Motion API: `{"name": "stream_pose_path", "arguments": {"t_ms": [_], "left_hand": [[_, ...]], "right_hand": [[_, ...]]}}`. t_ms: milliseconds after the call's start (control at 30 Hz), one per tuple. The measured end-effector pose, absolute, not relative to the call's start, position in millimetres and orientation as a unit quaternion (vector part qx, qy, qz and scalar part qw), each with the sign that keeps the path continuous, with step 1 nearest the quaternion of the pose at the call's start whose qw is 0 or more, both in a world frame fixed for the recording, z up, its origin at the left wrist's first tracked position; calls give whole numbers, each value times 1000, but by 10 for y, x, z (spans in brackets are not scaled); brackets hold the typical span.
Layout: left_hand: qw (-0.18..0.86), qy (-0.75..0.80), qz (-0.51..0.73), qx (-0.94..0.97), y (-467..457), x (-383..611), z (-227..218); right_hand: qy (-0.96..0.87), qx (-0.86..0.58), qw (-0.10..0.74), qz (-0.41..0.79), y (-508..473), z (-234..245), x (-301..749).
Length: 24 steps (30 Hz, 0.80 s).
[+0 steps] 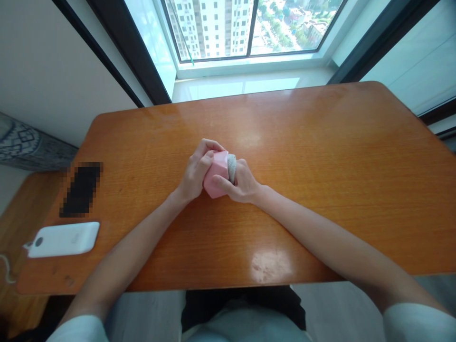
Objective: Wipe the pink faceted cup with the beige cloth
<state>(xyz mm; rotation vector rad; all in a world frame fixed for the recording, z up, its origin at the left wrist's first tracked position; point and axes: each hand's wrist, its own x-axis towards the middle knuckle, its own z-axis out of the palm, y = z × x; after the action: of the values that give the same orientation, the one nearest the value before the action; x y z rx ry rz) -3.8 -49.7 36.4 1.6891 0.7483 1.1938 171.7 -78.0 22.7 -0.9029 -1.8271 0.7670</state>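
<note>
- A pink faceted block [215, 176] sits near the center of the frame, above the middle of an orange-brown wooden table [320, 142]. The hands hide its underside, so whether it touches the tabletop cannot be told.
- A grey speckled pad [232, 167] shows at the block's right end, tight against the right hand. The join between pad and block is hidden.
- The left hand [195, 173] curls around the block's left side, with its fingers [210, 146] closed over the top.
- The right hand [241, 184] wraps the right end, with its thumb [223, 183] laid across the block's front face.
- Both grips are closed and pressed together from opposite sides, not spread. This seems to hold the block steady between them while leaving part of the pad showing.
- Both forearms [320, 228] slant in from the lower corners and lie over the table, which probably steadies the hands.
- A pixelated dark rectangle [81, 189] and a white rounded case [63, 240] lie at the table's left end, well apart from the hands, seemingly set aside.
- A large window [213, 28] fills the top of the frame.
</note>
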Motion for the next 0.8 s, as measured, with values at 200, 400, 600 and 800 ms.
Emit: {"name": "stream_pose_path", "arguments": {"t_ms": [200, 400, 600, 800], "left_hand": [[374, 284, 544, 696, -462, -81, 252], [209, 163, 508, 820, -472, -140, 148], [435, 301, 493, 691, -547, -39, 362], [434, 322, 542, 643, -547, -19, 275]], "right_hand": [[-709, -388, 462, 365, -794, 292, 1717], [-689, -389, 471, 391, -768, 261, 1747], [-749, -367, 451, 318, -762, 213, 1743], [-735, -374, 450, 342, -771, 242, 1735]]}}
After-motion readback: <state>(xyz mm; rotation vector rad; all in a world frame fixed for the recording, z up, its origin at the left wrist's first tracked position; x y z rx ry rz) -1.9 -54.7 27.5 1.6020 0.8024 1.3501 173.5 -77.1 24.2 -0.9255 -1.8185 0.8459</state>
